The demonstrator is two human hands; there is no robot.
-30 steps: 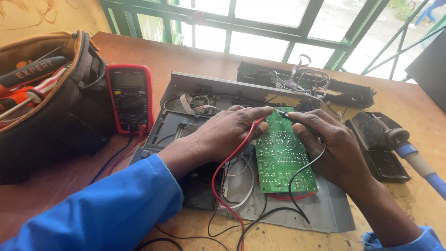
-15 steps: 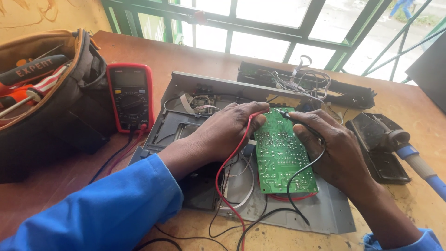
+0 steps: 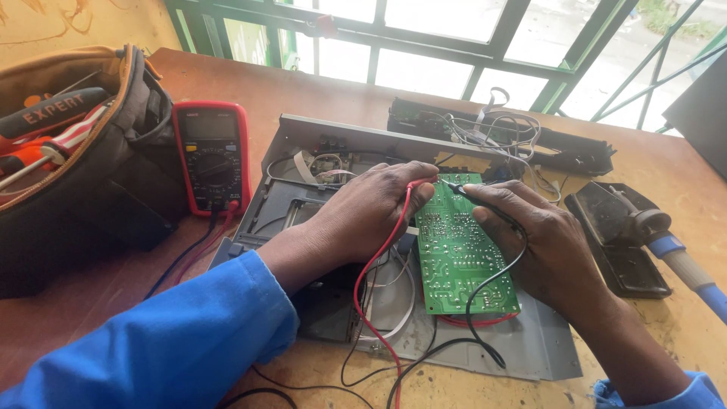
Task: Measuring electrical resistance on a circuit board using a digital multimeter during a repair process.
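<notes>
Head view showed the left hand (image 3: 371, 212) holding a red probe (image 3: 415, 184) on the green circuit board (image 3: 462, 250). Right hand (image 3: 545, 242) pinched a black probe (image 3: 473, 195) there; the board lay over a grey chassis (image 3: 530, 341) on the counter (image 3: 318, 91).

left hand (image 3: 363, 216): red probe (image 3: 415, 184) | right hand (image 3: 541, 242): black probe (image 3: 466, 192) | both on green circuit board (image 3: 458, 254) (solder side up)

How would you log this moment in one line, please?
left hand: red probe | right hand: black probe | both on green circuit board

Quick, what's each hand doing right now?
Left hand: closed on the red probe.
Right hand: closed on the black probe, tip at the green circuit board.
</notes>
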